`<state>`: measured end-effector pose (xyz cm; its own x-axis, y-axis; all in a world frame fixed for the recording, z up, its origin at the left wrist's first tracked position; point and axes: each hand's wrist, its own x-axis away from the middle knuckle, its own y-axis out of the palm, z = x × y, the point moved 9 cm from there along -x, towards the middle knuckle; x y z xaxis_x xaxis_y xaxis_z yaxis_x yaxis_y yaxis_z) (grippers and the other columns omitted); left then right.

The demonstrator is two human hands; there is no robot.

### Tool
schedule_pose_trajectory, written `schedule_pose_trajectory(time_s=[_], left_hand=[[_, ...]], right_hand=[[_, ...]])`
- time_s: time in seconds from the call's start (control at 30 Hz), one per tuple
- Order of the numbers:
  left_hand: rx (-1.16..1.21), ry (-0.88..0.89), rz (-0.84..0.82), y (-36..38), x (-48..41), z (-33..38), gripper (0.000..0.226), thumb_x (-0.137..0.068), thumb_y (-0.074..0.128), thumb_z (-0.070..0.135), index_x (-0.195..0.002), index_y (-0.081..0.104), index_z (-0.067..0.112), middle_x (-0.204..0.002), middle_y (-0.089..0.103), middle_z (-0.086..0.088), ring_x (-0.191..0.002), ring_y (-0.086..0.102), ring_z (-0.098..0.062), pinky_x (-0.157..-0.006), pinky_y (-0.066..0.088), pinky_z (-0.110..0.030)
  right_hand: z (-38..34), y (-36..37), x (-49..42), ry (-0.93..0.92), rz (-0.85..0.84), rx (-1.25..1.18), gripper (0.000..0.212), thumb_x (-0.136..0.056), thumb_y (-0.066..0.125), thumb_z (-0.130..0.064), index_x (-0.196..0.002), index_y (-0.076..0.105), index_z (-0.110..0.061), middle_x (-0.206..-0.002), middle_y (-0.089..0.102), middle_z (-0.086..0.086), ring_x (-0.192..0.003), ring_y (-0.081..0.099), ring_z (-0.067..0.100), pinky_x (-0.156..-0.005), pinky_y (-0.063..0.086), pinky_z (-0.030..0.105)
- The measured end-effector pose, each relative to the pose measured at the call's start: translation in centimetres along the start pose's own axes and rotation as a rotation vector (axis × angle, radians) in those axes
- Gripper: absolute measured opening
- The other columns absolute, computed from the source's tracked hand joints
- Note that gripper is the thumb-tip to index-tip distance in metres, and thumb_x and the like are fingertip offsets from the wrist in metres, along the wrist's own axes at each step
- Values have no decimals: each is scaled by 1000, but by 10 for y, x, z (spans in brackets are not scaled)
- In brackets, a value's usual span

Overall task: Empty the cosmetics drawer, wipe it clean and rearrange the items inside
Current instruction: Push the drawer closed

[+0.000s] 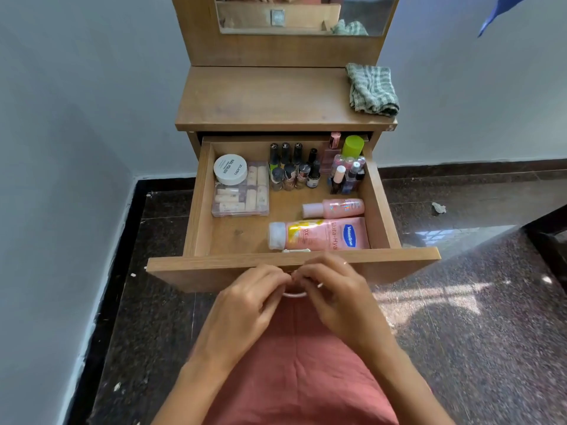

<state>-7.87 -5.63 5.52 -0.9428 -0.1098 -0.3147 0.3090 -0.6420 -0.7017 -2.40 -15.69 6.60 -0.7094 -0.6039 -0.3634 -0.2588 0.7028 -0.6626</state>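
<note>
Metal is showing between the two hands: the left hand point(251, 299) and the right hand point(333, 291) are meeting fingertip to fingertip at the ring handle point(295, 295) on the drawer front, both pinching it with curled fingers; the drawer point(198, 207) is standing pulled out just beyond them, with the cosmetics inside; nearest the hands, a pink Vaseline tube point(322, 235) is lying on its side along the front wall, with a smaller pink bottle point(336, 208) lying just behind it; a clear plastic box point(242, 199) is sitting at the left, a white jar point(230, 169) resting on its far corner; nail polish bottles point(293, 167) are standing in the far middle; a green-capped bottle point(352, 147) is rising in the far right corner; a green striped cloth point(372, 88) is lying on the counter's point(264, 96) right end.
</note>
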Motion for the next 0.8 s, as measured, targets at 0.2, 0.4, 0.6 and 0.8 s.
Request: schedule_pose_trajectory(time_s=[0.2,0.4,0.6,0.8], left_hand=[[-177,-56,-59,38,19,-30,28,-84,45,28,-99,67,18,-99,68,4,-94,55,-7,-85,43,-23],[-336,-2,59,40,21,-23,21,-79,51,26,-85,70,19,-86,70,7,-83,53,-7,-78,40,-24],[-373,-66,156,35,23,-21,17,-76,50,24,-71,65,19,-72,67,6,-69,58,-10,-69,41,-25],[-351,-127,168,35,21,-26,21,-75,46,26,-72,66,19,-75,68,8,-80,52,-9,-46,49,-23]], right_hand=[[24,30,26,9,-103,298,21,-80,47,-23,-89,66,-20,-90,69,-7,-80,64,13,-75,43,21],[30,39,30,3,-93,525,27,-76,44,-26,-82,71,-25,-80,70,-11,-75,65,11,-75,35,23],[31,43,32,50,-29,564,21,-73,46,-23,-73,67,-25,-74,67,-9,-71,64,12,-71,37,24],[38,47,34,157,-39,549,22,-73,43,-23,-74,65,-28,-78,66,-13,-76,62,6,-48,46,17]])
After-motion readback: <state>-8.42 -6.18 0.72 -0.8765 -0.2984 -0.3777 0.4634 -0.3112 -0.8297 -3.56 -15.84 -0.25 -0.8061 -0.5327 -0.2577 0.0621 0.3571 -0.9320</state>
